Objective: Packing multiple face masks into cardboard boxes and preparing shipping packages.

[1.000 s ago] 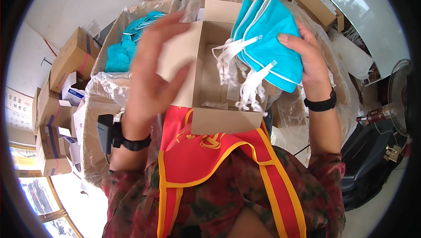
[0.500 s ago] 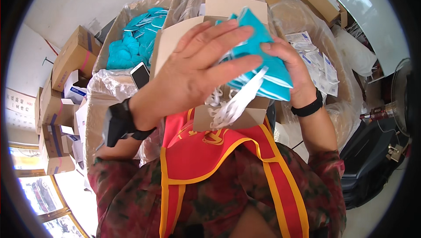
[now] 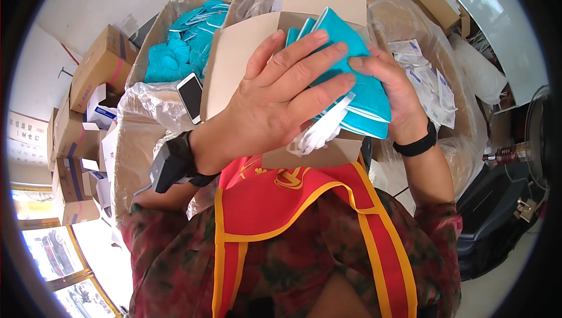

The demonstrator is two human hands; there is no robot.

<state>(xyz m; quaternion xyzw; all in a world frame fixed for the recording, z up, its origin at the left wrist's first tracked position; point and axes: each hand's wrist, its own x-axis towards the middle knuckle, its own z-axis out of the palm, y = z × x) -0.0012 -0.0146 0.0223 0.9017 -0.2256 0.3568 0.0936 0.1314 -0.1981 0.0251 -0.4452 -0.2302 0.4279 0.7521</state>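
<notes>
A stack of folded teal face masks (image 3: 366,100) with white edges and bunched white ear loops (image 3: 319,133) is held above an open cardboard box (image 3: 243,40). My right hand (image 3: 398,86) grips the stack's right side, thumb on top; its other fingers are mostly hidden. Across the left part of the stack lies my left hand (image 3: 293,86), its fingers stretched out and resting on the masks. The ear loops hang down at the near side, below my left fingers. The box's inside is largely covered by my hands and the stack.
A plastic-lined carton at the left holds loose teal masks (image 3: 187,48). A phone (image 3: 189,96) lies beside the box. White packets (image 3: 430,86) fill part of a lined carton at right. Brown cartons (image 3: 99,75) are stacked far left; a black seat-like shape (image 3: 497,212) stands right.
My left hand has come down flatter onto the stack, its fingers now steadier. The ear loops have gathered closer under it. The view has shifted slightly.
</notes>
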